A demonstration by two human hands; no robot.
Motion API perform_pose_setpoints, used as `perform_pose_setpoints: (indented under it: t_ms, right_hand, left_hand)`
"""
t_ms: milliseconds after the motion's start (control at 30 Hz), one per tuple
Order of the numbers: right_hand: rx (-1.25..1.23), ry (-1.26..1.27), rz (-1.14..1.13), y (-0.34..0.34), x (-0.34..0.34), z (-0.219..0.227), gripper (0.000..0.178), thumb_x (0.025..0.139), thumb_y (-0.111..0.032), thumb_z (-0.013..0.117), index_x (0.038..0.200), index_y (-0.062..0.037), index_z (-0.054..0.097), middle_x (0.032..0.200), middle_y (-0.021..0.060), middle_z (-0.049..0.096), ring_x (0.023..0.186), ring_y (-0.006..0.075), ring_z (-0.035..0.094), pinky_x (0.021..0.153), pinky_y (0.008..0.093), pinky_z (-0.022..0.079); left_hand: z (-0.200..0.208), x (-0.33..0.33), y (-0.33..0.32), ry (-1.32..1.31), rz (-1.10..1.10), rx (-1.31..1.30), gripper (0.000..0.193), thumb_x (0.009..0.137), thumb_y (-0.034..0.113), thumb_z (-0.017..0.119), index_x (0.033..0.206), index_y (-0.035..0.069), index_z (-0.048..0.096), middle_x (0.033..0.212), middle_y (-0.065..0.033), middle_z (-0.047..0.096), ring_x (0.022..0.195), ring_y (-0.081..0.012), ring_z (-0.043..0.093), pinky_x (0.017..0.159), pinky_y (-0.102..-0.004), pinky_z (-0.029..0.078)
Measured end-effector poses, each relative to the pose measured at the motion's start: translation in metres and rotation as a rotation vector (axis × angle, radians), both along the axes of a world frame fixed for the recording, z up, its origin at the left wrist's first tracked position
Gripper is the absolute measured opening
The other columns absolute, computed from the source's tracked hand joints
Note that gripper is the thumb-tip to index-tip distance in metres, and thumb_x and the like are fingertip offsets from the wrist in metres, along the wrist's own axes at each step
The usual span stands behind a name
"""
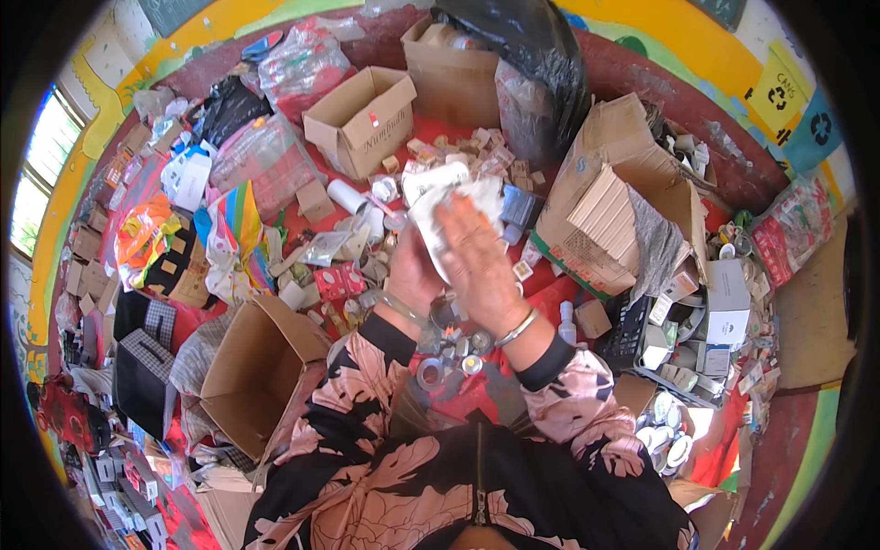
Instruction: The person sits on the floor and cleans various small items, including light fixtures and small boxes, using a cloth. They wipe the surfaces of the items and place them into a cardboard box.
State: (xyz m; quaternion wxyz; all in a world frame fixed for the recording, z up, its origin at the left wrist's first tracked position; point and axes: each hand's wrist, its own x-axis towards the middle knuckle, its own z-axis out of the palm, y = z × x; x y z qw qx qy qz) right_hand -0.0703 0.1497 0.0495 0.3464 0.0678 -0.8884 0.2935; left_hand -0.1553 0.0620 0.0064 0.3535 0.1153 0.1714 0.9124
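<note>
Toward the right edge of the red floor covering (550,295) you have the largest container, a torn cardboard carton (573,188) with a grey cloth (658,234) hanging over its flap; little of its inside can be made out. Near the far edge, a black plastic bag (541,46) overlaps a tall carton (446,82) with pale objects at its top. Nearer you on the left, an open carton (266,367) shows bare cardboard inside, as does the visible part of the narrower carton (367,119) beyond. The black plastic crate (623,337) on your right holds small boxes; a wide swing of that elbow could tip some out. Above the covering's middle, your left hand (417,273) backs the crumpled white packet (425,220), its fingers too hidden to tell how far they curl; your right hand (478,261) lies flat and open across it, fingers outstretched. Should that palm press off-centre, the packet could slip or spill any contents, which you cannot see, among the round jars (472,364) between your forearms.
</note>
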Motion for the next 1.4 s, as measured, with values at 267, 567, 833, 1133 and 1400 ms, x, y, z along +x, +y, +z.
perform_pose_setpoints:
  t_ms: [267,567,833,1133,1400]
  right_hand:
    - [-0.036,0.014,0.089,-0.004,0.001,-0.009,0.046,0.085,-0.010,0.050,0.130,-0.0029,0.042,0.136,0.0209,0.036,0.128,0.0333,0.034,0.106,0.0435,0.025]
    - [-0.110,0.047,-0.036,0.000,-0.003,0.018,0.042,0.091,-0.015,0.046,0.130,0.0011,0.041,0.135,0.0201,0.039,0.129,0.0325,0.032,0.106,0.0426,0.021]
    - [-0.723,-0.113,-0.023,0.024,-0.001,0.015,0.043,0.093,-0.020,0.042,0.133,-0.0035,0.038,0.136,0.0192,0.037,0.130,0.0307,0.030,0.108,0.0408,0.017]
    - [-0.303,0.027,0.081,-0.009,0.010,-0.010,0.041,0.081,0.006,0.046,0.121,-0.0005,0.049,0.121,0.0202,0.051,0.116,0.0325,0.048,0.099,0.0362,0.038]
    - [-0.549,0.060,-0.042,0.012,0.018,0.008,0.042,0.088,-0.010,0.050,0.129,-0.0017,0.042,0.120,0.0209,0.051,0.112,0.0316,0.051,0.095,0.0366,0.037]
  left_hand:
    - [-0.008,-0.020,-0.009,0.077,-0.014,-0.096,0.047,0.094,0.035,0.036,0.128,0.003,0.040,0.126,-0.0116,0.049,0.113,-0.0249,0.050,0.095,-0.0378,0.042]
    - [-0.002,0.001,-0.005,0.298,-0.103,-0.252,0.056,0.086,0.017,0.058,0.134,0.008,0.031,0.129,-0.0050,0.043,0.117,-0.0177,0.044,0.096,-0.0320,0.039]
    - [-0.007,0.005,0.009,0.773,0.145,-0.560,0.046,0.082,0.001,0.058,0.125,0.004,0.040,0.115,-0.0052,0.053,0.099,-0.0130,0.055,0.083,-0.0258,0.047]
    - [-0.002,-0.009,-0.008,0.151,0.078,-0.208,0.047,0.093,0.035,0.041,0.126,0.001,0.040,0.124,-0.0121,0.049,0.112,-0.0224,0.049,0.095,-0.0350,0.040]
    - [0.001,-0.010,-0.002,0.169,0.083,-0.137,0.051,0.088,0.032,0.052,0.129,0.003,0.039,0.126,-0.0097,0.048,0.115,-0.0237,0.047,0.100,-0.0396,0.035]
